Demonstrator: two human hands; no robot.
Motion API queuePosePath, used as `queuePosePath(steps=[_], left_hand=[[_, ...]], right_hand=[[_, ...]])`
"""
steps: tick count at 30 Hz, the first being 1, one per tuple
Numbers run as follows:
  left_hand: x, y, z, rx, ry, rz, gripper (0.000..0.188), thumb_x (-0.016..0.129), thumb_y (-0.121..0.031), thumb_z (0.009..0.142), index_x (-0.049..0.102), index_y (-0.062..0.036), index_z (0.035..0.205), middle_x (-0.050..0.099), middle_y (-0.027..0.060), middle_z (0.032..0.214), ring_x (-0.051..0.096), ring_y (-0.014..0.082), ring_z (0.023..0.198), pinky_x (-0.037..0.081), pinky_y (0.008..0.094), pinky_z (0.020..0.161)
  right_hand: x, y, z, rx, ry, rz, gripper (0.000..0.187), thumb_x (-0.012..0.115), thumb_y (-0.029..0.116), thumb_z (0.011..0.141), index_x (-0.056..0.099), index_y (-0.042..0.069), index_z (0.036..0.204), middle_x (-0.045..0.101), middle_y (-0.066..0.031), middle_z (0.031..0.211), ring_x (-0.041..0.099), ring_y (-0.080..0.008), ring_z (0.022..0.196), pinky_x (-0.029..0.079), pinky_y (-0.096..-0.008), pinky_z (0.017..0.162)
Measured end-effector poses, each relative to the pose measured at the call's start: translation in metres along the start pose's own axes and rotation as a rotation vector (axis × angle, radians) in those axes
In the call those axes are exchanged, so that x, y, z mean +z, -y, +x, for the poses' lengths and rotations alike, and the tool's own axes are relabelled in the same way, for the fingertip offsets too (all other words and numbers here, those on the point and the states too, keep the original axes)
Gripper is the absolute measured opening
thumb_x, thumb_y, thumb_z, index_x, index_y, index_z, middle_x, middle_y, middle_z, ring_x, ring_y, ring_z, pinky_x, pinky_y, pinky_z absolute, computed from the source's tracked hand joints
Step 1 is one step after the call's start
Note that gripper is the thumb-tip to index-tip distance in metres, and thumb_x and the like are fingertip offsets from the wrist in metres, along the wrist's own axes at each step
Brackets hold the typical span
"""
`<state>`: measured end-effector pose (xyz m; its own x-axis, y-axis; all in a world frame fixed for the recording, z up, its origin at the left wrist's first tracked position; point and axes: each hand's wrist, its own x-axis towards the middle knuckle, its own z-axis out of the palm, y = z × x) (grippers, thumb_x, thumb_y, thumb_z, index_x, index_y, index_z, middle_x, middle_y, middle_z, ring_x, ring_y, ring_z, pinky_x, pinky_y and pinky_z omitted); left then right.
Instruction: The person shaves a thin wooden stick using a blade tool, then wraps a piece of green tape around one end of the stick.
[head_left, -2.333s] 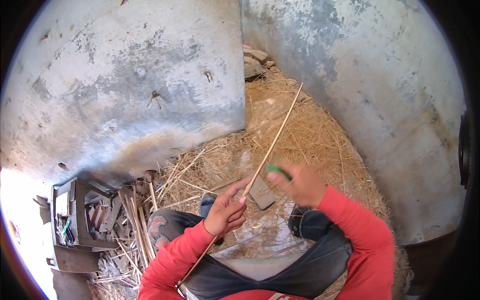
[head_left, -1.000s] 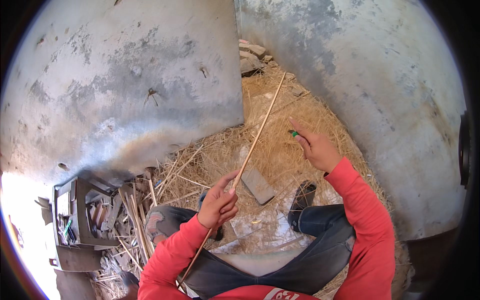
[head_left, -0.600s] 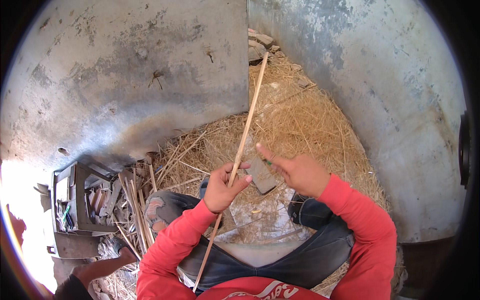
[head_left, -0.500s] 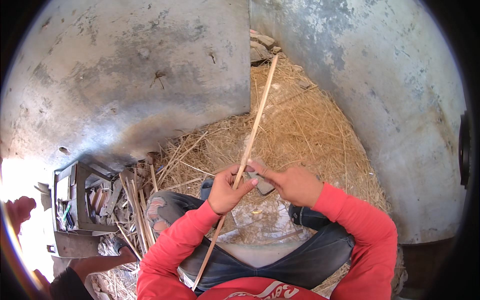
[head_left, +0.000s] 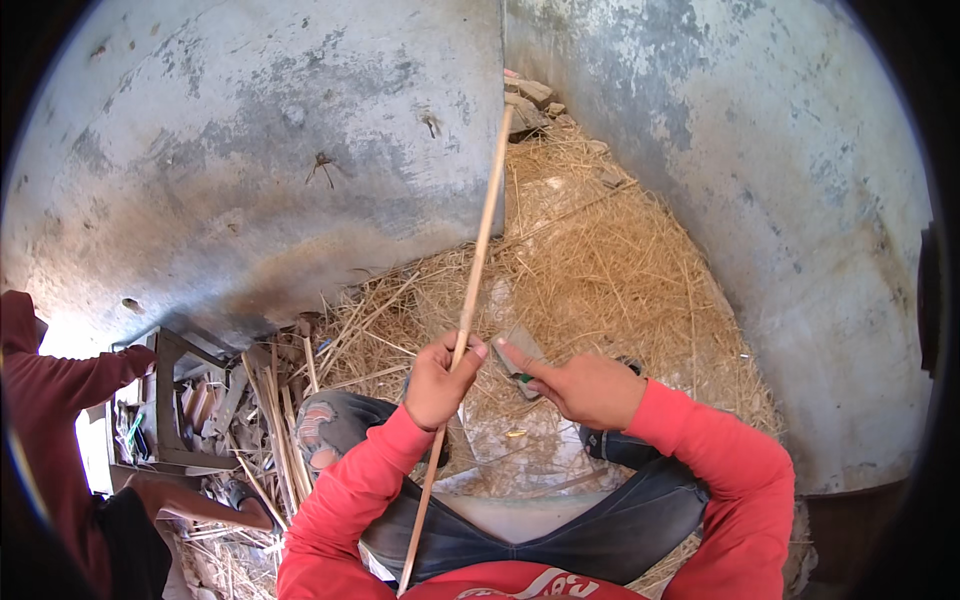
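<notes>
Gripping the long thin pale wooden stick (head_left: 468, 310), your left hand (head_left: 438, 385) is closed around it near mid-length; the stick runs toward 12 o'clock. Your right hand (head_left: 585, 388) clasps a small green-handled blade (head_left: 521, 352) beside it at 3 o'clock. Risk: blade slipping toward left fingers, given their closeness. Beyond, dry yellow straw (head_left: 600, 260).

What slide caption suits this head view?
Left hand grips a long pale bamboo strip; right hand holds a green-handled blade.

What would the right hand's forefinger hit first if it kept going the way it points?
Most likely the thin cane, just where the left hand grips it. The right hand points left at it, fingertip nearly there, though depth is unclear.
</notes>
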<state>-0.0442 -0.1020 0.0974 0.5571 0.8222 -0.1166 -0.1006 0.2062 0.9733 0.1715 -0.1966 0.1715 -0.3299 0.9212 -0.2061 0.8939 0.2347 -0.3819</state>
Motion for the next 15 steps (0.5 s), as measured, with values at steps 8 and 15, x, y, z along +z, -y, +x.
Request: queuePosePath(steps=[8,15], left_hand=[[0.022,-0.010,-0.008,0.009,0.170,0.141,0.017,0.072,-0.010,0.093,0.064,-0.0011,0.105,0.050,-0.0095,0.069,0.041,-0.0007,0.059,0.030,0.0180,0.052],[0.016,0.003,-0.001,0.045,0.157,0.113,0.014,0.071,-0.012,0.094,0.065,-0.0006,0.099,0.056,-0.0061,0.074,0.046,0.0012,0.065,0.036,0.0194,0.057]], right_hand=[[0.008,-0.003,0.001,0.002,-0.089,-0.009,0.067,0.049,0.030,0.102,0.014,0.025,0.159,0.059,-0.0195,0.059,0.061,-0.0409,0.052,0.047,-0.0520,0.050],[0.009,0.003,0.001,-0.030,-0.076,-0.009,0.071,0.050,0.031,0.102,0.010,0.019,0.160,0.056,-0.0184,0.054,0.057,-0.0411,0.048,0.045,-0.0525,0.047]])
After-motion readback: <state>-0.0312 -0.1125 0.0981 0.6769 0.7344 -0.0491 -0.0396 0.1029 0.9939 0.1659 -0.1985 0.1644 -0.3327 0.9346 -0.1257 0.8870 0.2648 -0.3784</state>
